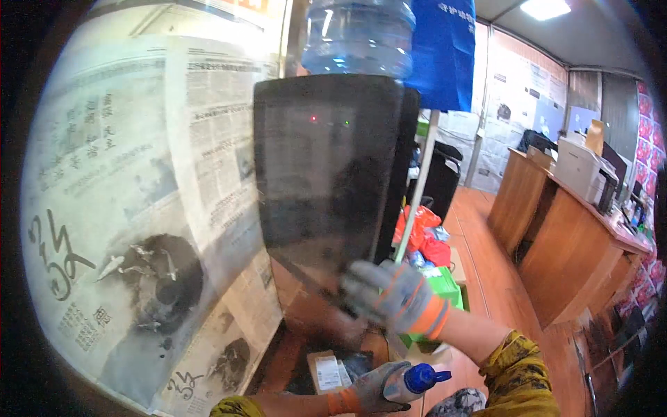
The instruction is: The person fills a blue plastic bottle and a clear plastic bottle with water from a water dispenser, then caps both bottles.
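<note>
In front of me stands a water dispenser with a glossy dark front panel (323, 174) and two small lights near its top. A large clear blue water jug (358, 38) sits upside down on it. My right hand (392, 295), in a grey and orange work glove, is at the panel's lower right edge. Its fingers are stretched out and slightly blurred; whether they touch the panel I cannot tell. My left hand (375, 389), gloved alike, is closed around a pale bottle with a blue cap (419, 377), held low and tilted to the right.
Newspaper sheets (222, 125) cover the wall at left. A blue banner (445, 55) on a pale pole stands behind the dispenser. Red plastic bags (427, 236) and a green box (443, 285) lie right of it. Wooden desks (580, 243) with a printer (580, 167) stand farther right.
</note>
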Demonstrator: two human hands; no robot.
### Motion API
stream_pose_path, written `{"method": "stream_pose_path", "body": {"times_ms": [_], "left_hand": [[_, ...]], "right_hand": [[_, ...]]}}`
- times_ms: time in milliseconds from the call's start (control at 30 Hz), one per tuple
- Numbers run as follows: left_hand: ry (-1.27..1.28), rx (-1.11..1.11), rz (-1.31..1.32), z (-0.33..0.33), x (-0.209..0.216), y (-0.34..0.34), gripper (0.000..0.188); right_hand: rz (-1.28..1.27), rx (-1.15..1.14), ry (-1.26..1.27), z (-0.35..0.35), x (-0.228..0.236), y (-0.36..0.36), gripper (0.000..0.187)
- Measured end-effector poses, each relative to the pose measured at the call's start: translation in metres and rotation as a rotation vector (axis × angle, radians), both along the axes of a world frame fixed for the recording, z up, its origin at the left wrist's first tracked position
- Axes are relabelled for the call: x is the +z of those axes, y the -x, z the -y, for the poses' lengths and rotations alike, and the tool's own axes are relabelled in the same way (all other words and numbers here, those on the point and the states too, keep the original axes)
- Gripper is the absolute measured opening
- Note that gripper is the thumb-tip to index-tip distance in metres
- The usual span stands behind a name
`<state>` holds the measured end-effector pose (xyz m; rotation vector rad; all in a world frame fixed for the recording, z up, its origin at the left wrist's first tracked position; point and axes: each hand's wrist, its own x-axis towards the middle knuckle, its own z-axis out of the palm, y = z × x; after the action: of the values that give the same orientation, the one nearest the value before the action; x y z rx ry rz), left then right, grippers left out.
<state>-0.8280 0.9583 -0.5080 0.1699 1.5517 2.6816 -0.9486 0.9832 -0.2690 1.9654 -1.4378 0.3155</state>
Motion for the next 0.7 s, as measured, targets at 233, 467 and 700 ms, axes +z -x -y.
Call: {"method": "stream_pose_path", "body": {"times_ms": [233,467,700], "left_hand": [[0.815,0.159,-0.168,0.007,-0.027,0.011,0.101],[0.441,0.170,-0.011,0.019,0.035,0.019,0.086],[0.467,0.579,0.153,0.057,-0.009,-0.018,0.104]], "right_hand": [[-0.016,-0.521,-0.002,0.022,-0.007,0.077,0.058],[0.455,-0.117,0.024,-0.021,-0.021,0.107,0.058],[1.338,-0.435,-0.006,-0.211,-0.232,0.173,0.064]]}}
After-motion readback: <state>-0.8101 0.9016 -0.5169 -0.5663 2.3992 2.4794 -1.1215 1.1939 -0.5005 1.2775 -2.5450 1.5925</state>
